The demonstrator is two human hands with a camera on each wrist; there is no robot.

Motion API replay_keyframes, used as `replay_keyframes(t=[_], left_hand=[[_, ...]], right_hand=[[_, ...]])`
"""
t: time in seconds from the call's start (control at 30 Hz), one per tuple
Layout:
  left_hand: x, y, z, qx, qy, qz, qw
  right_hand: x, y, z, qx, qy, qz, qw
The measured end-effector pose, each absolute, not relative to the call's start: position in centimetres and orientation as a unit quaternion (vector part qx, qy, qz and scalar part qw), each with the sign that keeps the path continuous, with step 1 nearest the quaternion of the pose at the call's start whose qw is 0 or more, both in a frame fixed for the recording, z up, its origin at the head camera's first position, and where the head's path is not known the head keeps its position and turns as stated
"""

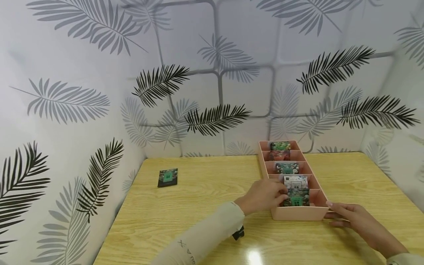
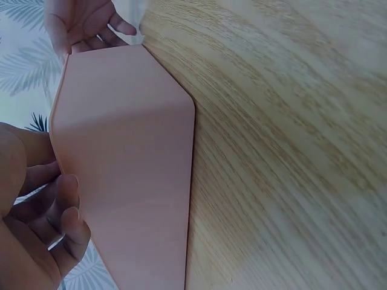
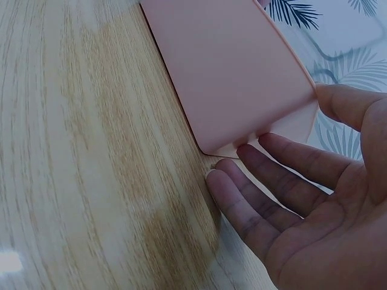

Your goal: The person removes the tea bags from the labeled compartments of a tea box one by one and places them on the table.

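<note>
A long pink divided box [image 1: 299, 213] stands on the table, one short end toward me. Small printed packets stand in its compartments. My left hand [image 1: 265, 195] reaches over the box's left side and pinches the left edge of a dark packet with a green label [image 1: 297, 198] in the nearest compartment. A whitish packet [image 1: 296, 182] stands just behind it. My left fingers [image 2: 69, 232] curl near the rim in the left wrist view, where the packets are hidden. At the near right corner my right hand [image 1: 359, 222] holds the box, thumb at the rim and fingers [image 3: 290, 154] against the outer wall.
Another dark packet with a green label [image 1: 168, 177] lies toward the table's back left. Farther compartments hold a dark packet with a green label [image 1: 287, 168], a red one [image 1: 279, 155] and a green one [image 1: 280, 146]. A leaf-patterned wall [image 1: 228, 136] rises behind the wooden table [image 1: 198, 191].
</note>
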State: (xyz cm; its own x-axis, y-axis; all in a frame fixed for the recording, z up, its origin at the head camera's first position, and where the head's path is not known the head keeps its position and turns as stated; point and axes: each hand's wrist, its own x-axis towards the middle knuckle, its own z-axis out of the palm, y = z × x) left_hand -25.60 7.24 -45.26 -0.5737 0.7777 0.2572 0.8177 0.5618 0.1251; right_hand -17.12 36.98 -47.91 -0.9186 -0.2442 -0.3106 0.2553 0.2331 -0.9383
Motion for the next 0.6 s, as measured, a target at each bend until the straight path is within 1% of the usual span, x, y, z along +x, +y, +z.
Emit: replay_keyframes(t=[0.13,0.23,0.43,0.6], left_hand=[[-25.34,7.41,-45.16,-0.448,-0.882,-0.101,0.108],[-25.19,7.52,-45.0,-0.446,-0.883,-0.091,0.113],[-25.12,7.57,-44.86,-0.443,-0.885,-0.091,0.11],[-25.28,7.61,-45.06,-0.44,-0.883,-0.124,0.102]], right_hand=[[-17.1,37.02,-47.94,0.002,0.757,-0.622,0.2],[-17.11,37.02,-47.97,0.003,0.756,-0.623,0.199],[-17.14,36.89,-48.0,0.013,0.757,-0.622,0.2],[-17.12,36.91,-47.93,0.011,0.756,-0.623,0.202]])
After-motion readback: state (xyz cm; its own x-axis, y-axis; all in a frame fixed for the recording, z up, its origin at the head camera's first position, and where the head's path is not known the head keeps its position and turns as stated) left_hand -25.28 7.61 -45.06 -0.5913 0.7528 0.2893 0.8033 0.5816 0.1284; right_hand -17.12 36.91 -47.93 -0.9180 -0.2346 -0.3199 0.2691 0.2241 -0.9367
